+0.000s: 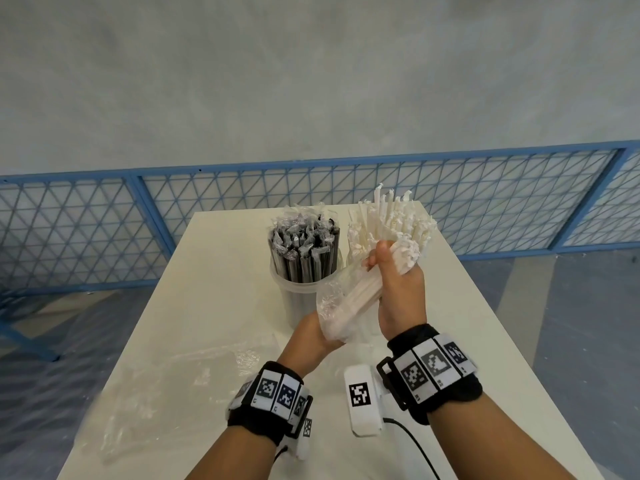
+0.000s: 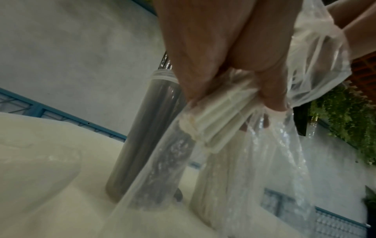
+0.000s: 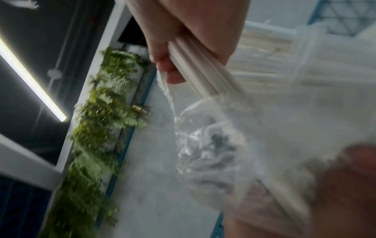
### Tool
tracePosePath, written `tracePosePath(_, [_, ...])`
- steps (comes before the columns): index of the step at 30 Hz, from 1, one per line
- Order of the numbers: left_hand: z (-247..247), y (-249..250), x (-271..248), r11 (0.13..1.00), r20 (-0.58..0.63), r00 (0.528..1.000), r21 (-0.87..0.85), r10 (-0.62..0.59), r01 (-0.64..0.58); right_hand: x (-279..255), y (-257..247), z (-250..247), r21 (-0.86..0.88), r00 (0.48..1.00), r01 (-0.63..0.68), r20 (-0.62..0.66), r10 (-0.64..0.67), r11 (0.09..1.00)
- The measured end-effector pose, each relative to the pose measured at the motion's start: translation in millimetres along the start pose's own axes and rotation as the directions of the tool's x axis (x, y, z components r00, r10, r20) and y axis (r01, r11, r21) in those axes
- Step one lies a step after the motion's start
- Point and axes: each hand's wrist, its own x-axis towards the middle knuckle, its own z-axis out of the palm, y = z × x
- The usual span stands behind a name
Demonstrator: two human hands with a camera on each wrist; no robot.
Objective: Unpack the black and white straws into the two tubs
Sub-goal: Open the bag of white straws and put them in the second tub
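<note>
Nearest me, at the near-left part of the table [image 1: 214, 271], lies an emptied clear plastic wrapper [image 1: 166, 386], flat and crumpled, which I judge to be packaging already spent. Just above the middle of the table I hold the work itself: my left hand [image 1: 313, 336] clutches the lower end of a clear bag [image 1: 329, 299], its fingers curled round the plastic and the bottom of the straws inside it, as the left wrist view shows plainly. My right hand [image 1: 398, 289] is wrapped round the upper part of the bundle of white straws [image 1: 360, 296], thumb up, with the paper-wrapped tops splaying out above my fist. The bundle is tilted, its tops leaning toward the far right, and it sits partly out of the bag. Beyond my hands, toward the far edge of the table, stands the tub of black straws [image 1: 303, 251], upright and packed full; just beside it to the right is the tub of white straws [image 1: 388, 220], partly hidden behind my right hand and already bristling with them. I judge the black side finished and this step to be drawing the last white bundle out of its bag. The next move calls for pulling the bag down and away with my left hand while the right keeps the bundle tight, then lifting it over the far-right tub and lowering it in without knocking either tub over.
</note>
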Motion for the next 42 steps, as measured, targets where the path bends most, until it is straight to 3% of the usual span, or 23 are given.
tracePosePath(6, [5.5,-6.3,2.8,1.000,-0.021,1.000,-0.020,0.006,-0.007,-2.9,5.3,-4.4,-0.029,0.999,-0.051,-0.018,0.050,0.998])
tracePosePath(10, [-5.1,-14.3,8.8,0.996,-0.116,0.992,-0.079,-0.049,0.040,14.1,-29.5,-6.7,0.109,0.977,0.103,-0.199,-0.080,0.989])
tracePosePath(12, [-11.3,-19.5,11.0,0.985,-0.180,0.979,-0.163,-0.092,0.063,22.0,-49.7,-6.8,0.211,0.959,0.205,-0.238,-0.153,0.956])
tracePosePath(14, [-14.0,-23.6,11.9,0.972,-0.198,0.974,-0.226,-0.112,0.066,24.1,-63.0,-6.3,0.206,0.934,0.307,-0.252,-0.253,0.929])
tracePosePath(18, [-15.1,-24.7,8.9,0.944,-0.202,0.975,-0.328,-0.095,0.024,12.6,-64.8,-4.5,0.016,0.871,0.476,-0.142,-0.470,0.879])
tracePosePath(23, [-24.2,-18.4,0.9,0.915,-0.124,0.992,-0.402,-0.016,-0.036,-1.4,-64.0,-3.2,-0.057,0.820,0.573,0.037,-0.572,0.818])
tracePosePath(32, [-30.9,7.9,-0.9,0.855,-0.113,0.986,-0.494,0.119,-0.159,22.1,-82.6,-2.6,-0.073,0.781,0.620,-0.043,-0.623,0.782])
tracePosePath(35, [-30.9,8.1,1.9,0.853,-0.143,0.984,-0.496,0.105,-0.163,32.7,-70.5,-0.9,-0.211,0.797,0.598,0.052,-0.602,0.773])
tracePosePath(39, [-26.4,6.7,2.9,0.858,-0.153,0.983,-0.487,0.097,-0.160,40.2,-28.9,-9.1,-0.400,0.890,0.454,0.168,-0.423,0.796])
tracePosePath(42, [-26.5,4.1,2.6,0.846,-0.155,0.985,-0.512,0.079,-0.148,40.1,-6.2,-14.6,-0.452,0.923,0.385,0.193,-0.334,0.804])
